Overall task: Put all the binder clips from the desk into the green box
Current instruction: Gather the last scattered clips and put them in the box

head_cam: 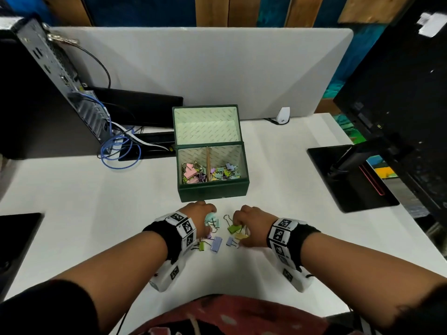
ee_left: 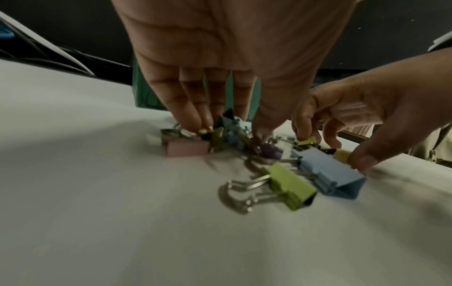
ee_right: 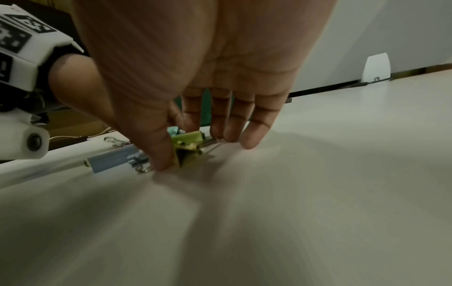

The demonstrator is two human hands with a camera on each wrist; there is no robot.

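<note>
Head view: dark green rectangular box (head_cam: 212, 187) stands on the white desk (head_cam: 96, 201), hinged lid (head_cam: 206, 124) upright behind it, long axis left to right.
Box interior: pale patterned lining; a thin wooden divider (head_cam: 208, 163) runs front to back; pastel clips fill both compartments.
Loose clips: a small cluster of painted-metal binder clips (head_cam: 219, 234) with wire handles lies on the desk just in front of the box, between the two hands.
Lime-green clip (ee_left: 289, 185): folded-metal wedge, silver wire handles pointing left in the left wrist view.
Light-blue clip (ee_left: 329, 172): larger wedge just beside the lime-green one, long axis diagonal.
Pink clip (ee_left: 187, 148): lies flat under the left fingers.
Left hand (head_cam: 202, 217): fingers curled down, gathering the pink and teal clips.
Right hand (head_cam: 250, 224): thumb and fingers pinch an olive-green clip (ee_right: 188, 149) against the desk.
Surroundings: grey partition panel (head_cam: 193, 68), black monitor base (head_cam: 350, 180).
</note>
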